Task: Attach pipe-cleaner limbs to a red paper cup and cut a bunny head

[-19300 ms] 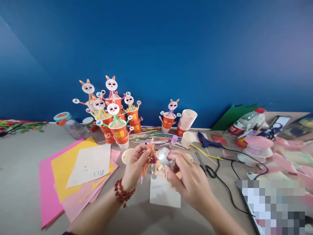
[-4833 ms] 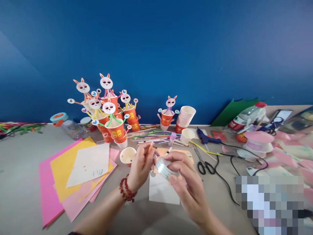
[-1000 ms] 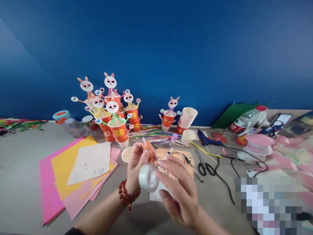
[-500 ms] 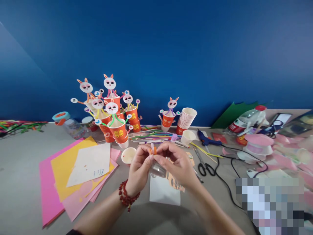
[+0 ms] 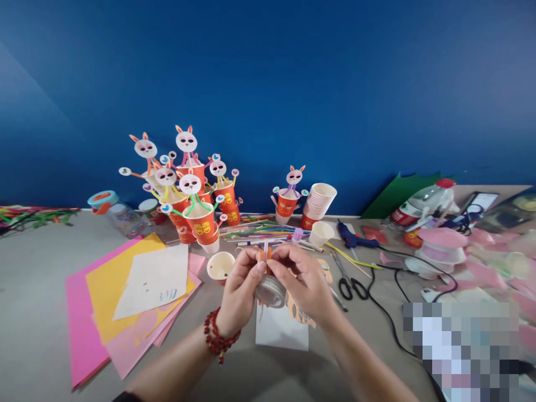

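The orange strips (image 5: 264, 258) and the pale straw (image 5: 266, 245) form a slim bundle between the two hands, above the desk (image 5: 33, 290). Its long axis runs nearly straight away from the wearer: the upper ends point toward the blue wall (image 5: 268, 111), while a thin lower end shows beneath the hands, nearer the wearer and slightly to the left. Fingers hide the middle.

The left hand (image 5: 240, 287) has its grip closed, thumb against fingers, pinching the bundle from the left. The right hand (image 5: 299, 279) also has its grip closed, thumb and fingertips meeting at the bundle's right side; whether they hold tape is too small to tell. The clear tape roll (image 5: 271, 291) hangs just below the fingertips between the hands, its round face tipped toward the camera and looking wider than tall.

Below lies a white card (image 5: 281, 334), partly under an orange cut-out sheet (image 5: 298, 312). An open cup (image 5: 221, 267) stands just left of the left hand. Beyond are rabbit-topped cups (image 5: 202, 223) and loose straws (image 5: 259, 230); scissors (image 5: 350, 286) and a blue glue gun (image 5: 355, 240) lie to the right.
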`<state>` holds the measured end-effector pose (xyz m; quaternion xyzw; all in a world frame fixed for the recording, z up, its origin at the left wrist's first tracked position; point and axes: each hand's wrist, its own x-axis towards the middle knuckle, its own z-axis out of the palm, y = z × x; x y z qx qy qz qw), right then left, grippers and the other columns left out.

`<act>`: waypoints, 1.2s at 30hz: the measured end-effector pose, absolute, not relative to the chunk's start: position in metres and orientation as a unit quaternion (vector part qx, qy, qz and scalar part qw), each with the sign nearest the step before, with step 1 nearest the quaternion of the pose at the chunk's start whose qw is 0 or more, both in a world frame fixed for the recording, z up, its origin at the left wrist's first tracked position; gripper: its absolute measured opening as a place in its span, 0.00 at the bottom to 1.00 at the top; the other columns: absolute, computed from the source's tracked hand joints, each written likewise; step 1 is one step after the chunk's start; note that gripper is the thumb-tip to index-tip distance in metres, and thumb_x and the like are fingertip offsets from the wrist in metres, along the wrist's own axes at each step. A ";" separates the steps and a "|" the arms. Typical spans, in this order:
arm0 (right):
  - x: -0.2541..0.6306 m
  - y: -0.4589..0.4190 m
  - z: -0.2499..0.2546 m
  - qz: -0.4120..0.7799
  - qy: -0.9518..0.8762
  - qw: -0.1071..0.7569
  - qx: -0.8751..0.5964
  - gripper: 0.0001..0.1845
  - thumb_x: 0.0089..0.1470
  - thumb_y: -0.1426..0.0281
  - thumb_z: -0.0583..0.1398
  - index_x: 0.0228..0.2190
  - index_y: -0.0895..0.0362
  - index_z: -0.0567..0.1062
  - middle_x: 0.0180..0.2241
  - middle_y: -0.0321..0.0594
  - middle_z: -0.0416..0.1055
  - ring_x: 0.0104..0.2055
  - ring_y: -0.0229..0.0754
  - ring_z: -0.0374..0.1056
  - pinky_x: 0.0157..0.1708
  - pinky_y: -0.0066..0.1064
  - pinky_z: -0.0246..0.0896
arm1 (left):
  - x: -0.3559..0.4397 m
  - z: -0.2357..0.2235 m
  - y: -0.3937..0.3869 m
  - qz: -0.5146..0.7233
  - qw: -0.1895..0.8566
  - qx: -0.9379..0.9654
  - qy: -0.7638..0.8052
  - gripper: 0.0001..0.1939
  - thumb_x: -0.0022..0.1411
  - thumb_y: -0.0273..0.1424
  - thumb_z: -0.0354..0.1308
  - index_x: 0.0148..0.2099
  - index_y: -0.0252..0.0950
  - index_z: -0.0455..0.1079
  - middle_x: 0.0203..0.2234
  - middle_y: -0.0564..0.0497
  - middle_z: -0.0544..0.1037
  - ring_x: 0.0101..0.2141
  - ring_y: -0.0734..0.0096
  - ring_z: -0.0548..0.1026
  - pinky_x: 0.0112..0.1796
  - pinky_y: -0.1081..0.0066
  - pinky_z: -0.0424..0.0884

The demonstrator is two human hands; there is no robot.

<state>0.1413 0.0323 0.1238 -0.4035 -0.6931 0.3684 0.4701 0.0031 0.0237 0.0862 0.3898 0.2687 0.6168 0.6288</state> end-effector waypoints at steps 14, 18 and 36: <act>0.141 0.038 0.129 0.376 -0.682 0.489 -0.394 0.07 0.58 0.67 0.61 0.30 0.55 0.71 0.26 0.33 0.68 0.28 0.36 0.63 0.27 0.26 0.59 | 0.000 0.084 0.022 0.594 0.622 0.427 0.278 0.07 0.65 0.36 0.58 0.39 0.38 0.67 0.31 0.54 0.69 0.30 0.76 0.66 0.33 0.77 0.64; 0.140 0.039 0.130 0.375 -0.686 0.488 -0.389 0.07 0.59 0.68 0.60 0.29 0.56 0.71 0.27 0.34 0.68 0.28 0.36 0.64 0.29 0.27 0.59 | 0.001 0.083 0.022 0.596 0.631 0.419 0.268 0.06 0.66 0.36 0.57 0.40 0.38 0.66 0.30 0.55 0.67 0.30 0.77 0.65 0.33 0.78 0.64; 0.137 0.036 0.126 0.394 -0.668 0.498 -0.388 0.08 0.62 0.67 0.56 0.30 0.55 0.71 0.29 0.36 0.69 0.31 0.38 0.65 0.30 0.28 0.60 | 0.005 0.088 0.023 0.617 0.655 0.359 0.247 0.07 0.64 0.35 0.59 0.38 0.37 0.67 0.29 0.55 0.70 0.29 0.79 0.68 0.32 0.79 0.67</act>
